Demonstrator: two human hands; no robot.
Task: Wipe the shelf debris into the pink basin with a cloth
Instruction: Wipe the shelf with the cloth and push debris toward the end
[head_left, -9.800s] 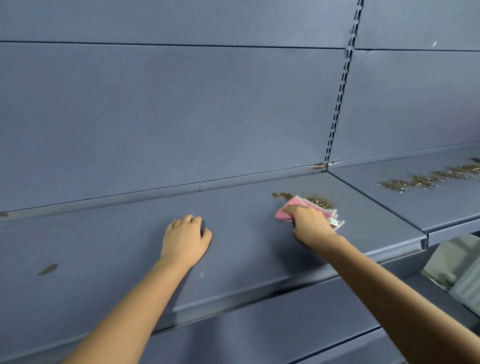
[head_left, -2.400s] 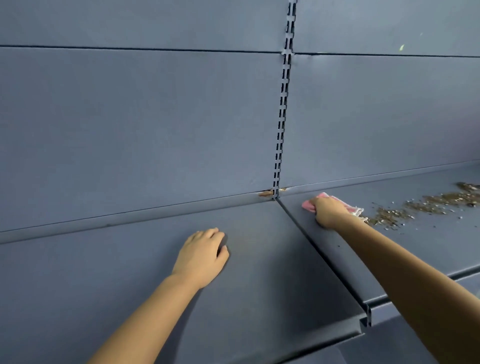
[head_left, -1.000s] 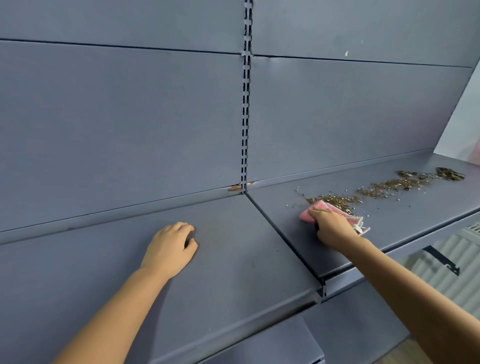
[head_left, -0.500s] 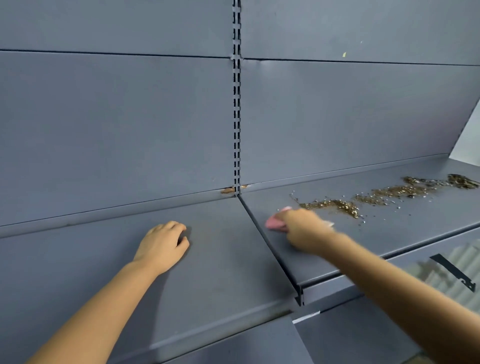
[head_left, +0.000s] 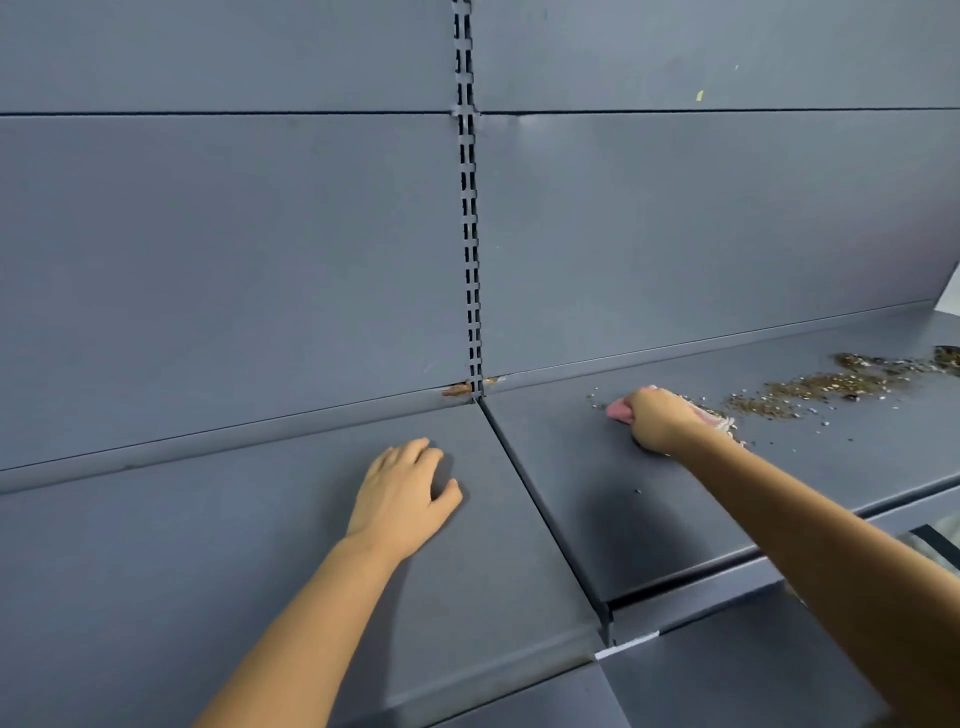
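Debris: brown crumbly trail with pale specks (head_left: 810, 387), one band on the right grey metal shelf panel (head_left: 597, 519), running right from the pink cloth (head_left: 619, 409). Right hand (head_left: 655, 420) fingers curled, gripping the cloth. Left hand (head_left: 402, 493) flat, fingers relaxed, on the left panel. Basin not visible. Keep cloth flat, sweep rightward in one pass, catch stray specks. Count: two hands, one cloth, two panels.

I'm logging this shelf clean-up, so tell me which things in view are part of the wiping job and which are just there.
Part of the job:
- pink cloth, held by the right hand
- debris strewn on the right shelf

Just there:
- left hand, resting flat on the left shelf
- slotted upright
- back panels

The pink basin is not in view.
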